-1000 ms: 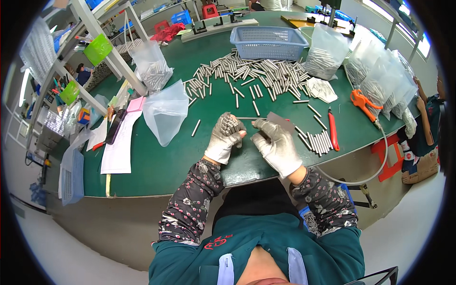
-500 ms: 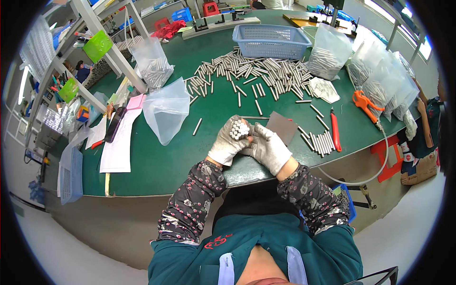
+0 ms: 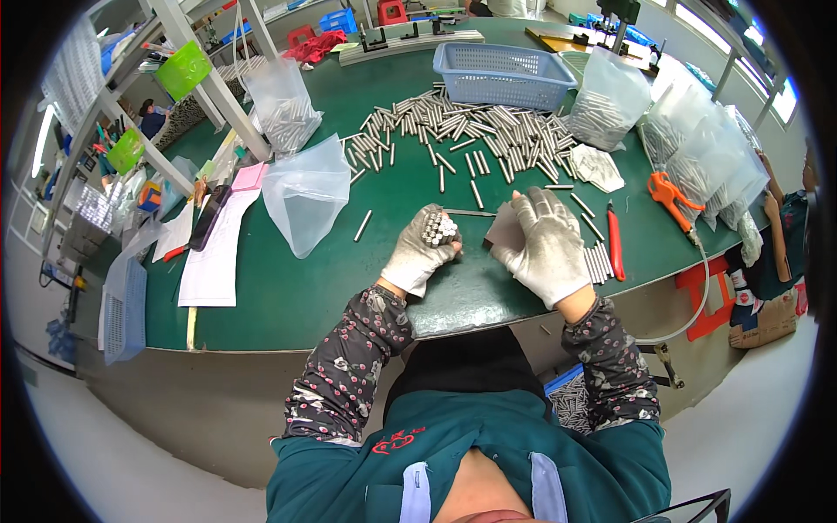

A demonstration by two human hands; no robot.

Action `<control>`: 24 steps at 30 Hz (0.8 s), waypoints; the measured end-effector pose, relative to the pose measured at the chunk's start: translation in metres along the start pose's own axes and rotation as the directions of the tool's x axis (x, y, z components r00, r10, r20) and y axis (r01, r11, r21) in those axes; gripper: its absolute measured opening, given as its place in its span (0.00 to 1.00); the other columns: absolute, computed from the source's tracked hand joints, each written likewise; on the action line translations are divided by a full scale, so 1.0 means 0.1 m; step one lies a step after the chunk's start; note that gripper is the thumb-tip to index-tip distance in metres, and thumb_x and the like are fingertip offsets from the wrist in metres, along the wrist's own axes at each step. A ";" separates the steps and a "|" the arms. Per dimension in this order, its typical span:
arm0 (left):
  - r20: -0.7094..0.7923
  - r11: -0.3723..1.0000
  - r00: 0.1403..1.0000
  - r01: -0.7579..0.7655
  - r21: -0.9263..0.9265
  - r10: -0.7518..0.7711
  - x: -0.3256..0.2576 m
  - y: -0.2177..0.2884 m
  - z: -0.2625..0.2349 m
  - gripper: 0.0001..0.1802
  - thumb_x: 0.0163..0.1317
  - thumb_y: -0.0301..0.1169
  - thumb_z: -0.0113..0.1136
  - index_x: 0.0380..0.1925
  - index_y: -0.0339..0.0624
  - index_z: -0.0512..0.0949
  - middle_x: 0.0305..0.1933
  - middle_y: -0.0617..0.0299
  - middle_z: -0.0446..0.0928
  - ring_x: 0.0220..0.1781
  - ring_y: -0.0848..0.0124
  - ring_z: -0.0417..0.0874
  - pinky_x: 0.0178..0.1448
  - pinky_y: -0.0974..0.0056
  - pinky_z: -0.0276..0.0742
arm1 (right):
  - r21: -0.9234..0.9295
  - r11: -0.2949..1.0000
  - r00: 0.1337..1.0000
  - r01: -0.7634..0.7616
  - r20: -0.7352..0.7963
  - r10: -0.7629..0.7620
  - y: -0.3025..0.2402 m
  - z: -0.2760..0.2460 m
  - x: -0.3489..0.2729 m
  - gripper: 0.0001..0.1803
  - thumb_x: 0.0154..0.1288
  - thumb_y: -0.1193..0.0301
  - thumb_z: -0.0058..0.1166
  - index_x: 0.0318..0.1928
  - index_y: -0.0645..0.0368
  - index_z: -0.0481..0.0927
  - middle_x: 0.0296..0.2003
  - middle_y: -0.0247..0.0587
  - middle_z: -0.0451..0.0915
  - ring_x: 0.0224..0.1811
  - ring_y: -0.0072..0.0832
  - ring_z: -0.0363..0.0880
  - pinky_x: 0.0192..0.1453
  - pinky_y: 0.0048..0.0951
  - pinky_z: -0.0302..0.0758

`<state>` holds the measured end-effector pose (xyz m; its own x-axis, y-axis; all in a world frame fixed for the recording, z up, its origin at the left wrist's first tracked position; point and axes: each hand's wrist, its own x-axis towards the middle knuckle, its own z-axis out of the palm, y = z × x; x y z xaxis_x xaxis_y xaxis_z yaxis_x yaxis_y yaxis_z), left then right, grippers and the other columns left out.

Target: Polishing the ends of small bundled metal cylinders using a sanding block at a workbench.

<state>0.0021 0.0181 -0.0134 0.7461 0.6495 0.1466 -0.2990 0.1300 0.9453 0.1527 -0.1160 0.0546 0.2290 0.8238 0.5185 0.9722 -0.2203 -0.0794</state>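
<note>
My left hand (image 3: 417,254), in a pale worn glove with bare fingertips, is closed around a bundle of short metal pins (image 3: 440,230), their bright ends facing up. In a matching grey-smudged glove, my right hand (image 3: 547,248) grips a flat grey-brown sheet (image 3: 500,232) by its right side; the thumb is partly hidden. Just beyond the hands lies a thin metal strip (image 3: 471,213). Under the edge of my right hand, a short row of pins (image 3: 599,263) rests on the green table (image 3: 384,301).
A heap of loose pins (image 3: 488,131) spreads before a blue basket (image 3: 506,77). Red-handled pliers (image 3: 615,244) and an orange air gun (image 3: 671,200) lie right. Bags of pins (image 3: 602,105) stand behind; an open plastic bag (image 3: 305,196) and papers (image 3: 214,270) lie left.
My right hand has left the bundle and moved right onto the grey-brown sheet, which has shifted left and tilted. My left hand keeps the bundle in about the same place.
</note>
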 end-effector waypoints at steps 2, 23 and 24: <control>-0.019 1.000 1.000 0.018 -0.024 -0.018 0.00 0.01 0.04 0.26 0.48 0.13 0.59 0.47 0.40 0.64 0.32 0.66 0.72 0.30 0.76 0.74 0.31 0.72 0.74 | 0.028 0.999 0.990 -0.041 0.134 0.037 0.06 0.09 -0.04 0.39 0.44 0.52 0.59 0.57 0.55 0.68 0.57 0.55 0.65 0.61 0.47 0.60 0.65 0.47 0.53; -0.077 0.962 0.971 0.234 0.143 -0.224 0.01 0.11 -0.02 0.30 0.49 0.16 0.59 0.53 0.41 0.62 0.31 0.66 0.72 0.20 0.80 0.70 0.15 0.76 0.64 | 0.308 0.858 0.911 0.411 -0.119 -0.394 -0.26 0.01 0.20 0.26 0.47 0.64 0.58 0.51 0.49 0.75 0.43 0.54 0.72 0.45 0.44 0.73 0.52 0.40 0.68; -0.077 0.961 0.971 0.236 0.144 -0.227 0.00 0.11 -0.01 0.30 0.49 0.16 0.59 0.53 0.41 0.62 0.31 0.66 0.72 0.20 0.80 0.70 0.15 0.76 0.64 | 0.284 0.909 0.946 0.304 -0.205 -0.252 -0.17 0.14 0.23 0.25 0.47 0.65 0.58 0.50 0.50 0.75 0.42 0.52 0.72 0.44 0.43 0.73 0.50 0.41 0.69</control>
<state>-0.0016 0.0204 -0.0033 0.7467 0.6584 -0.0948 -0.0255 0.1708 0.9850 0.1419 -0.0856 0.0560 -0.0385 0.7273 0.6852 0.9677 0.1982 -0.1560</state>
